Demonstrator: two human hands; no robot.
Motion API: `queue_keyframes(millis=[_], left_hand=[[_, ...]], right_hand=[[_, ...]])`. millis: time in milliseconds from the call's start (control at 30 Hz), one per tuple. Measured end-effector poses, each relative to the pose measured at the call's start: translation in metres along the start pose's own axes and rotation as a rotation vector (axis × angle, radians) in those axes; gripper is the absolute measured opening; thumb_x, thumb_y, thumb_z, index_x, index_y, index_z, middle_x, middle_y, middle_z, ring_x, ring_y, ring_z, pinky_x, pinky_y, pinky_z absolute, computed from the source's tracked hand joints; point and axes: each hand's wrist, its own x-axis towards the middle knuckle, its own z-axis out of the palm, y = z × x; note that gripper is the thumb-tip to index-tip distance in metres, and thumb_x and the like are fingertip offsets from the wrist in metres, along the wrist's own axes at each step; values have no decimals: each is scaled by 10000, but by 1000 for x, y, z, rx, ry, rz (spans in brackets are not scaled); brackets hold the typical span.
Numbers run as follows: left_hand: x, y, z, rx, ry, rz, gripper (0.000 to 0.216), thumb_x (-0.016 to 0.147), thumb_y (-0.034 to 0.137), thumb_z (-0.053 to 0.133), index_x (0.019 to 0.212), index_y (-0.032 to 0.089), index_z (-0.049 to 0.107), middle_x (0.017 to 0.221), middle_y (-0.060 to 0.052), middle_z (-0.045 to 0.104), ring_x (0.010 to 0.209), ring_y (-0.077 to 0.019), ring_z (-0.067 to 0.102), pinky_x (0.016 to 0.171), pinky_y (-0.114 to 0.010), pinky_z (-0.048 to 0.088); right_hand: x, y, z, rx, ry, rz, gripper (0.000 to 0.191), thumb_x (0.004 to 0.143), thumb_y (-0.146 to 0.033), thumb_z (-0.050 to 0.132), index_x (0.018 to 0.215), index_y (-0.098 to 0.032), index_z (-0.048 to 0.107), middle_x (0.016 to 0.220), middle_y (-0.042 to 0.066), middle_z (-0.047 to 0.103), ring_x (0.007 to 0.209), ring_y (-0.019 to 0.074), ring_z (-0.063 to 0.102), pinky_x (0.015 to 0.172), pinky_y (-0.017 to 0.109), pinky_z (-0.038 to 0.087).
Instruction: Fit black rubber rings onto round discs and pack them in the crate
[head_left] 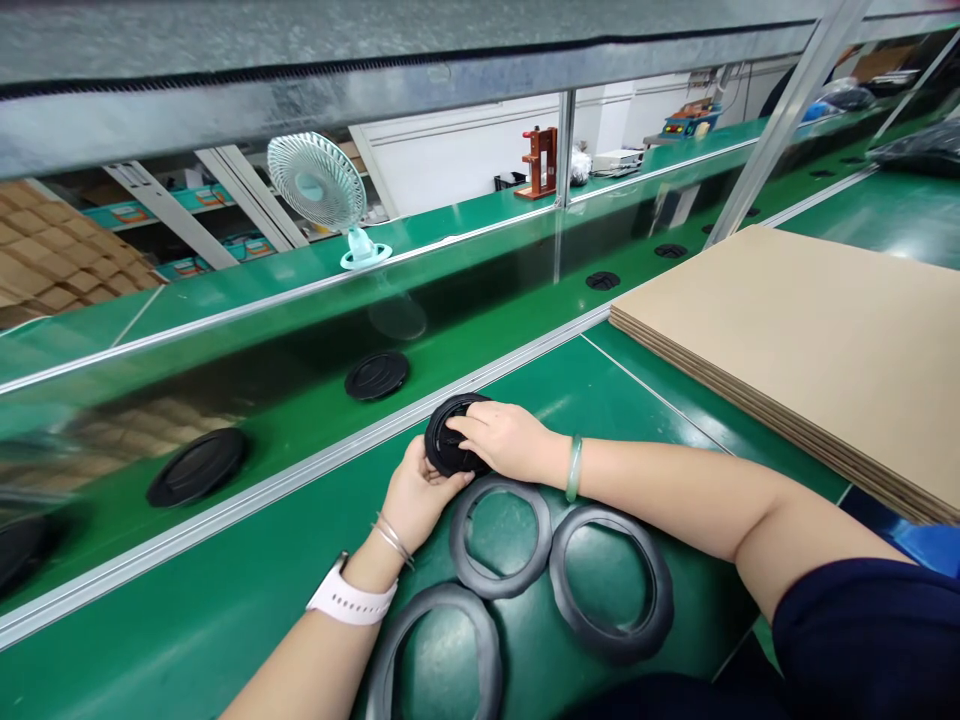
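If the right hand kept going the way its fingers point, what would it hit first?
The right hand lies on the black round part; past that, probably the metal rail along the belt, though depth is unclear.

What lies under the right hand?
A black disc, which the left hand holds too. The right hand covers the disc's right side, so that part is hidden.

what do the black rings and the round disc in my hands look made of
Rings: probably rubber or soft plastic; matte dark grey, with a dull even sheen and rounded edges.
Disc: likely moulded hard plastic; black, with a slight gloss and raised ribs.
Look alone cannot settle either.
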Motion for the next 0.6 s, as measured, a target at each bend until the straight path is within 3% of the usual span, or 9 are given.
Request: queue_keyframes(millis=[100, 267, 400, 500, 600], left_hand=[[0, 1, 0, -36, -14, -11, 646, 537, 306, 893, 1055, 201, 522, 910, -18, 738, 863, -239, 731, 856, -420, 587], [0, 0, 1, -57, -19, -18, 641, 527, 309, 902, 1037, 198, 529, 912, -28, 751, 890, -255, 738, 887, -439, 582], [1, -2, -1, -70, 3, -9, 699, 519, 304, 905, 1086, 198, 510, 944, -38, 748, 916, -257, 733, 895, -442, 580], [1, -2, -2, -78, 2, 9, 711, 529, 299, 900, 1109, 203, 500, 988, -47, 743, 939, -260, 729, 900, -441, 580], [1, -2, -1, -76, -24, 8, 673, 554, 304, 889, 1095, 211, 499, 1043, -61, 734, 978, -268, 721, 919, -448, 574]], right_hand=[[1, -4, 3, -65, -27, 14, 296, 954, -169, 583, 1238, -92, 554, 1002, 130, 600, 951, 241, 572, 844, 375, 504], [4, -6, 3, -147, -80, 30, 251, 959, -156, 552, 1189, -67, 594, 986, 134, 592, 934, 249, 553, 825, 372, 497], [3, 0, -4, -15, 60, -25, 257, 992, -207, 506, 1205, -102, 605, 1020, 129, 597, 970, 254, 532, 851, 400, 478], [2, 9, -5, 171, 264, 190, 374, 993, -253, 516, 1353, -153, 512, 1174, 136, 567, 1101, 265, 501, 964, 448, 436], [3, 18, 5, 440, 247, 459, 333, 966, -228, 557, 1293, -166, 555, 1146, 112, 593, 1098, 244, 530, 987, 438, 431]])
